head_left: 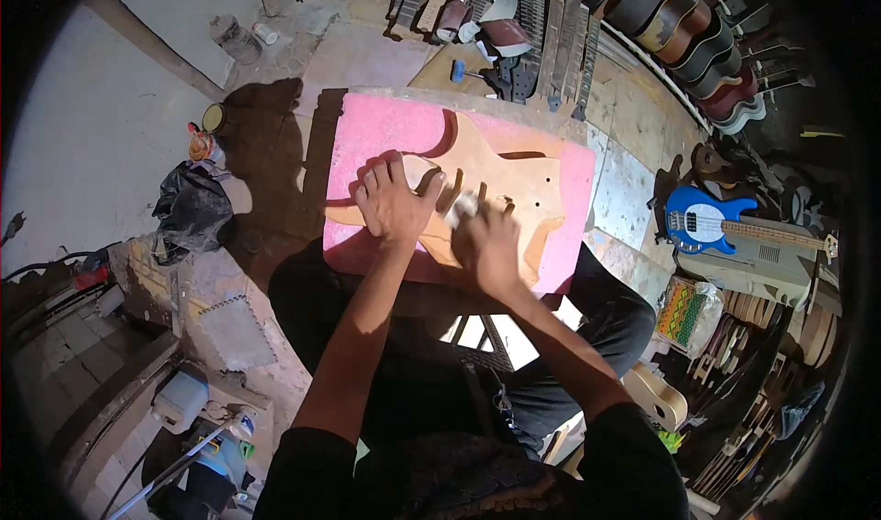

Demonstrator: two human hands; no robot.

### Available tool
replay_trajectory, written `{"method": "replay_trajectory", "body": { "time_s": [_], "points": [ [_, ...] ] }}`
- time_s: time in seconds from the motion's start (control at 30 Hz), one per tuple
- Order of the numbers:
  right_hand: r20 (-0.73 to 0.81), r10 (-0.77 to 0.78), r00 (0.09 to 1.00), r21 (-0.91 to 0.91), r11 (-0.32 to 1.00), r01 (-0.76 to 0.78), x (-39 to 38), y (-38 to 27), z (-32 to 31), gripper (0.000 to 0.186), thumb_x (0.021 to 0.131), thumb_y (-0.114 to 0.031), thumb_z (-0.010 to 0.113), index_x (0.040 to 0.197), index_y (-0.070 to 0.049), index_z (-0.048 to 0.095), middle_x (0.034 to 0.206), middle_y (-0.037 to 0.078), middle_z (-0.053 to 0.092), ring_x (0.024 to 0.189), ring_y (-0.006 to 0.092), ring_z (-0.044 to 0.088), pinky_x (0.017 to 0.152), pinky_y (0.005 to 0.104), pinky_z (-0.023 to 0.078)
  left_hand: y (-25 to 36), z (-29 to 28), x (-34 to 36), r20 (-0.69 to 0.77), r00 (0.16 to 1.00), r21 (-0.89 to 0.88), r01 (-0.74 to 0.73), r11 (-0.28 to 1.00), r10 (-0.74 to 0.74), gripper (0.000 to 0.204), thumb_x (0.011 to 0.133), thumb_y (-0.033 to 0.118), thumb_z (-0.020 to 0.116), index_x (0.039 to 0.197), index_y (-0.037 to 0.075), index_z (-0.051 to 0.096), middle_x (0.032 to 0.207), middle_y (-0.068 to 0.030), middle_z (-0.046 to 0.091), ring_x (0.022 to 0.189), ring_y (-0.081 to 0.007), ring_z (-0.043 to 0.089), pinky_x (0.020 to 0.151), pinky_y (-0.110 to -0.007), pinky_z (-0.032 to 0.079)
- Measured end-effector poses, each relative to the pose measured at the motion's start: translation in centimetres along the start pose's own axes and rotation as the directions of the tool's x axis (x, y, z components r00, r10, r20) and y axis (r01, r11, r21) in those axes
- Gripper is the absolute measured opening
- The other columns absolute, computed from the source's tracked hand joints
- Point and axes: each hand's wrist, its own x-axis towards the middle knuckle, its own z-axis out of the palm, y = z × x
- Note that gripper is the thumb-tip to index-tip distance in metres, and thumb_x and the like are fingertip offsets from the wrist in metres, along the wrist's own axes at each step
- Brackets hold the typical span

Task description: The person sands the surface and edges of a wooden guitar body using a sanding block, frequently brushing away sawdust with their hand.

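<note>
An unfinished wooden electric guitar body (514, 176) with pointed horns lies flat on a pink foam board (376, 121) across my lap. Dark slots and small holes show in its face. My left hand (396, 203) presses on the left part of the body, palm down with fingers spread. Just to its right, my right hand (488, 245) has its fingers bent over a small whitish piece (462, 208) against the wood. Motion smears this hand and the piece, so its kind is unclear.
Guitar necks (560, 52) lie beyond the board, near a blue-headed hammer (458, 70). Guitar bodies (688, 38) hang far right. A blue bass guitar (707, 219) rests at right. A black plastic bag (191, 210) and a jug (181, 399) are at left.
</note>
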Motion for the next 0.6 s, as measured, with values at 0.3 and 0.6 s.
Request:
{"method": "replay_trajectory", "body": {
  "time_s": [0.3,0.6],
  "points": [
    [-0.021,0.075,0.997,-0.054,0.996,-0.076,5.4,1.2,-1.6,0.049,0.087,-0.015,0.072,0.135,-0.014,0.067,0.142,0.019,0.057,0.117,0.0418,0.056,0.100,0.0555,0.042,0.2,0.1,-0.2,0.045,0.999,-0.016,0.008,1.000,-0.007,0.083,0.087,0.071,0.068,0.138,0.006,0.062,0.122,-0.0154,0.064,0.122,-0.0333,0.056,0.100,-0.050,0.041],
    [0.108,0.000,0.994,-0.048,0.999,0.005,6.3,0.0,-3.4,0.053,0.083,-0.012,0.075,0.136,-0.014,0.065,0.141,0.016,0.058,0.116,0.0402,0.056,0.097,0.0520,0.043,-0.4,0.9,-0.4,-0.013,1.000,0.004,-0.012,1.000,0.012,0.082,0.088,0.073,0.064,0.138,0.008,0.062,0.122,-0.0160,0.065,0.119,-0.0333,0.057,0.099,-0.050,0.039]
  ]
}}
